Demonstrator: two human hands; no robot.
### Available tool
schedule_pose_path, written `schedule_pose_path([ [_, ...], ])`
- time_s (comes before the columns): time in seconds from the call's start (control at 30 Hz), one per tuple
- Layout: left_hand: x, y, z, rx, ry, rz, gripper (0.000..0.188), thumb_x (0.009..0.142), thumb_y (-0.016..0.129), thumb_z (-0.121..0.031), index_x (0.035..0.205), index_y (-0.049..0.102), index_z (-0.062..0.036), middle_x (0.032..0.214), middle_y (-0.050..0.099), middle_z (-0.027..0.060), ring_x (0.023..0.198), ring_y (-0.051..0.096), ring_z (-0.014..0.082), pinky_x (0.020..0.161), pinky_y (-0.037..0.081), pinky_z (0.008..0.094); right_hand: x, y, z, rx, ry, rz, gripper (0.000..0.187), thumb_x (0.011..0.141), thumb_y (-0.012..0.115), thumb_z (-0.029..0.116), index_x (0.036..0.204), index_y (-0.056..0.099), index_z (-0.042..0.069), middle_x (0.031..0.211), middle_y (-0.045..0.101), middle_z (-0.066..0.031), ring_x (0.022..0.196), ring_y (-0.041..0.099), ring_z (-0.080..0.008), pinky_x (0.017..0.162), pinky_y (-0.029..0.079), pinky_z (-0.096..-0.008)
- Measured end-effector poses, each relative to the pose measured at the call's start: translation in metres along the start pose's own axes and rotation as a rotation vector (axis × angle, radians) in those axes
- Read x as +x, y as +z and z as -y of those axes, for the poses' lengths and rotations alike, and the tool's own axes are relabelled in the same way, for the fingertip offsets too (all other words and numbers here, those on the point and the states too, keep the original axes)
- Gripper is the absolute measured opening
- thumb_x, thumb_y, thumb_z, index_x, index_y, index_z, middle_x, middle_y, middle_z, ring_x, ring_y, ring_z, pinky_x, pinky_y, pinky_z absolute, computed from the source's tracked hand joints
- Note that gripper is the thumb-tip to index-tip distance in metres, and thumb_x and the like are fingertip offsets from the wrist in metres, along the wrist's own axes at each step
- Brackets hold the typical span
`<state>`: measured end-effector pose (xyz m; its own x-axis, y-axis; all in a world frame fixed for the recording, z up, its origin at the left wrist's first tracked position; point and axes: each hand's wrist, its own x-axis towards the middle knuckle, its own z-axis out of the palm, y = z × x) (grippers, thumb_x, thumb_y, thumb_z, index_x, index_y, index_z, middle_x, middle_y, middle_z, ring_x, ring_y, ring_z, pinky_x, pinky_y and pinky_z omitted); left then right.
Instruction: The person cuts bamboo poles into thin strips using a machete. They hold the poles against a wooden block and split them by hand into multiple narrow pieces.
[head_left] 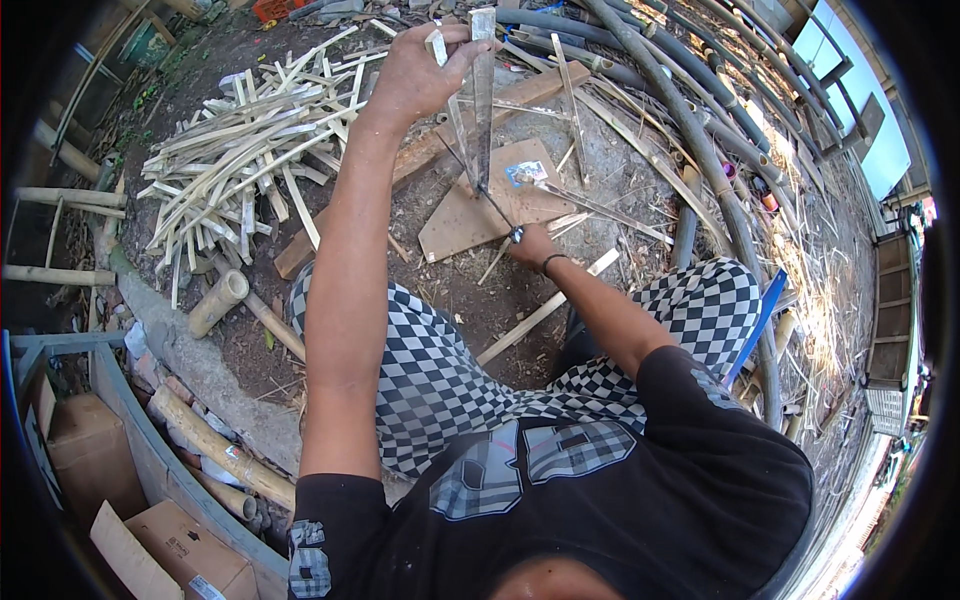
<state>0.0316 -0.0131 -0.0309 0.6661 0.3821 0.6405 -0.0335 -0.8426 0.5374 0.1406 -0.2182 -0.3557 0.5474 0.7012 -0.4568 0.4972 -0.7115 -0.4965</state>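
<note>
Raised at the far middle, my left hand [420, 75] is closed around the top of a bamboo strip [482, 110] that stands on end. A second, narrower strip [453, 118] leans beside it, its top also between my fingers. My right hand [532, 246] is closed around the handle of a long, thin, dark-bladed knife [496, 210]. The blade slants up to the left, across the lower ends of the strips. Beneath them, a flat brown board [450, 228] lies on the ground, with a coloured patch on it.
A large heap of split bamboo strips [235, 170] lies at the left. A thick wooden beam [415, 155] runs behind the board. Bamboo poles [690, 130] cross the far right. A cut bamboo piece [218, 300] and cardboard boxes [95, 455] are at the left; a loose strip [550, 308] lies between my knees.
</note>
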Motion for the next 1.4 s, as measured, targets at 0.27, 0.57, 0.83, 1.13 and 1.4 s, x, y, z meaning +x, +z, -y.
schedule_pose_path([
  [0.27,-0.011,-0.007,0.013,0.001,-0.153,0.038,0.022,0.097,0.063,-0.031,0.108,0.079,-0.0196,0.060,0.058,-0.0006,0.057,0.052,0.0081,0.057,0.044,0.0295,-0.014,0.051,0.021,0.126,0.090,-0.020,0.041,0.072,0.075,0.026,0.100,0.071,-0.003,0.102,0.071,-0.0278,0.097,0.071,-0.0373,0.084,0.057,-0.0443],
  [0.57,-0.027,-0.014,0.002,-0.097,-0.108,0.100,0.017,0.092,0.071,-0.022,0.104,0.078,-0.0128,0.102,0.075,0.0073,0.097,0.067,0.0210,0.090,0.051,0.0343,-0.045,0.106,0.048,1.497,0.251,0.584,0.012,0.090,0.062,0.009,0.085,0.051,0.012,0.056,0.044,0.0022,0.044,0.046,-0.0170,0.043,0.039,-0.0372],
  [0.83,-0.027,-0.021,-0.009,-0.013,-0.200,0.174,0.022,0.093,0.068,-0.029,0.106,0.079,-0.0147,0.065,0.061,0.0004,0.058,0.052,0.0085,0.058,0.044,0.0295,-0.071,0.032,0.050,0.403,-0.213,-0.340,0.028,0.071,0.070,0.017,0.095,0.070,0.002,0.090,0.071,-0.0266,0.090,0.069,-0.0429,0.080,0.055,-0.0463],
  [1.13,-0.025,-0.022,0.023,-0.184,-0.243,-0.048,0.029,0.103,0.057,-0.027,0.117,0.070,-0.0044,0.105,0.072,0.0078,0.092,0.070,0.0191,0.089,0.057,0.0353,-0.076,0.059,0.020,0.072,0.149,0.102,0.090,0.068,0.086,0.050,0.130,0.053,-0.006,0.126,0.060,-0.0326,0.118,0.060,-0.0441,0.101,0.049,-0.0466],
  [1.4,-0.006,-0.077,-0.032,-0.721,-0.403,-0.428,0.029,0.107,0.045,-0.018,0.114,0.058,0.0066,0.101,0.065,0.0171,0.087,0.070,0.0284,0.084,0.063,0.0457,-0.088,-0.026,0.090,0.096,-0.456,-0.802,0.106,0.059,0.095,0.042,0.141,0.040,0.002,0.136,0.053,-0.0242,0.120,0.054,-0.0388,0.102,0.046,-0.0437],
])
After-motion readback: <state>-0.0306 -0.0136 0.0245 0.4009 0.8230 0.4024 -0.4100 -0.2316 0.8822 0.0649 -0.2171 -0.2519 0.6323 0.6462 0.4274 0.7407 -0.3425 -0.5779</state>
